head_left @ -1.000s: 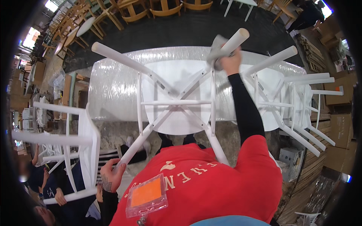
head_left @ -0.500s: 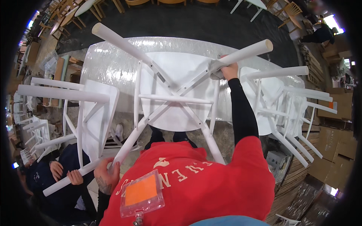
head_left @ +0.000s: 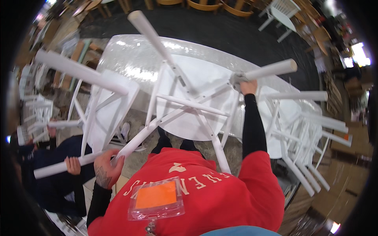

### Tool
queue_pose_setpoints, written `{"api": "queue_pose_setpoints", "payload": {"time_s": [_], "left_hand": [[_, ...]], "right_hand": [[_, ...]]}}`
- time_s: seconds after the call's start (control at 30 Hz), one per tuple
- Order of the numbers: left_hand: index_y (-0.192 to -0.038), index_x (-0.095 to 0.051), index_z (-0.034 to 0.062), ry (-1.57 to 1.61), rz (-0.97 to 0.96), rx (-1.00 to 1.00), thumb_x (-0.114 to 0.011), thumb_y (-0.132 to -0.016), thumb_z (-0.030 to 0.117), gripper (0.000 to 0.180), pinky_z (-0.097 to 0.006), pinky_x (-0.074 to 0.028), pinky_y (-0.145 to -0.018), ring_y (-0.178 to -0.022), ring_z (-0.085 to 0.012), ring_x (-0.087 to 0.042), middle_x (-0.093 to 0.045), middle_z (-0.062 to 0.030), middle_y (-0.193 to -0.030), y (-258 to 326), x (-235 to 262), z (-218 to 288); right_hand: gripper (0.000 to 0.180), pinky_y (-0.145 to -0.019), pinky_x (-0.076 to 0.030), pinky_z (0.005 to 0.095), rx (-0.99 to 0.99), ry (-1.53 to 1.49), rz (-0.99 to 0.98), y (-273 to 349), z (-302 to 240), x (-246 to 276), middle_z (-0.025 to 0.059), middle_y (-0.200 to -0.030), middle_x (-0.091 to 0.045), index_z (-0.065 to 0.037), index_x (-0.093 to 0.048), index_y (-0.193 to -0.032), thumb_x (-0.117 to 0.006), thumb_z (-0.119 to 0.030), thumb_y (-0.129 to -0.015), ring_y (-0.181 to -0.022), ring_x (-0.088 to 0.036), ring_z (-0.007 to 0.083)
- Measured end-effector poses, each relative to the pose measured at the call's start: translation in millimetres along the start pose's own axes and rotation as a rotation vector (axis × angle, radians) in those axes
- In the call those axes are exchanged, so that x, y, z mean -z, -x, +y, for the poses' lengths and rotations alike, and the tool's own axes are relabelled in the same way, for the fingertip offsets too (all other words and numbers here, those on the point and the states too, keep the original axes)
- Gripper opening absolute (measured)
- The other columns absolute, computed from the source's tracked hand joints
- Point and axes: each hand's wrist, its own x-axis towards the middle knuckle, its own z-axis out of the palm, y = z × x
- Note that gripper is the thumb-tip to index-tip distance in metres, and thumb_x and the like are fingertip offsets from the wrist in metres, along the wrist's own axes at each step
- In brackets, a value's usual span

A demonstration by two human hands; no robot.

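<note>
A white chair [head_left: 185, 128] lies upside down in front of me, its round seat underneath and its legs splayed up and out. My right hand [head_left: 248, 87] presses a crumpled grey cloth [head_left: 237, 78] around the base of the far right leg [head_left: 273, 69]. Around the near left leg [head_left: 136, 142], close to its end, the fingers of my left hand [head_left: 108, 167] are closed. Crossed braces and a thin stretcher [head_left: 193, 104] span the seat's underside.
A plastic-wrapped tabletop [head_left: 130, 59] lies beneath the chair. Another upturned white chair [head_left: 112, 114] is at left, where a co-worker's hand [head_left: 73, 165] grips its leg. More white chairs [head_left: 289, 122] crowd the right, beside cardboard boxes [head_left: 334, 188].
The view has turned, so the chair looks tilted. My right hand with the cloth remains at the base of the far right leg; my left hand still holds the near left leg.
</note>
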Motion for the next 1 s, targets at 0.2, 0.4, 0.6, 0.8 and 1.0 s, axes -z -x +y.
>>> {"api": "queue_pose_setpoints", "payload": {"time_s": [0.2,0.4,0.6,0.8,1.0], "left_hand": [[-0.1,-0.07,0.0063,-0.013,0.126,0.025,-0.073,-0.082,0.028,0.028,-0.043,-0.054,-0.074,-0.081,-0.0334,-0.07,-0.072,-0.0136,-0.09,17,-9,1],[-0.103,-0.07,0.0074,0.03,0.078,0.008,-0.073,-0.081,0.029,0.031,-0.041,-0.055,-0.072,-0.078,-0.0321,-0.071,-0.072,-0.0135,-0.09,10,-2,8],[-0.107,-0.068,0.007,0.054,0.059,0.048,-0.076,-0.08,0.029,0.036,-0.042,-0.055,-0.069,-0.076,-0.0333,-0.07,-0.071,-0.0147,-0.089,13,-2,5],[-0.108,-0.067,0.0075,0.089,0.054,0.02,-0.077,-0.08,0.028,0.036,-0.042,-0.055,-0.068,-0.077,-0.0327,-0.071,-0.071,-0.0133,-0.091,1,7,9],[-0.105,-0.068,0.0058,0.104,0.065,0.12,-0.076,-0.08,0.022,0.031,-0.041,-0.056,-0.068,-0.076,-0.0339,-0.071,-0.071,-0.0146,-0.091,7,3,8]], "right_hand": [[0.04,-0.091,-0.052,0.0409,0.092,0.136,-0.541,31,-73,53,0.0193,-0.107,-0.071,-0.006,-0.069,-0.109,-0.068,-0.025,-0.074,-0.103,-0.067,0.0365],[0.051,-0.094,-0.049,0.0357,0.533,-0.584,-0.097,7,-262,57,0.0124,-0.114,-0.066,-0.009,-0.064,-0.118,-0.072,-0.008,-0.068,-0.107,-0.064,0.0292],[0.049,-0.084,-0.052,0.0412,0.747,-0.529,0.092,-30,-417,-26,0.0127,-0.1,-0.062,-0.012,-0.064,-0.105,-0.084,-0.021,-0.061,-0.099,-0.061,0.0362],[0.045,-0.083,-0.053,0.0477,0.467,-0.335,-0.245,-31,-297,-147,0.0214,-0.101,-0.068,-0.007,-0.069,-0.106,-0.083,-0.029,-0.069,-0.095,-0.065,0.0427],[0.042,-0.083,-0.051,0.0463,0.642,-0.325,-0.147,-28,-315,-150,0.0172,-0.099,-0.059,-0.007,-0.066,-0.099,-0.083,-0.017,-0.062,-0.097,-0.06,0.039]]}}
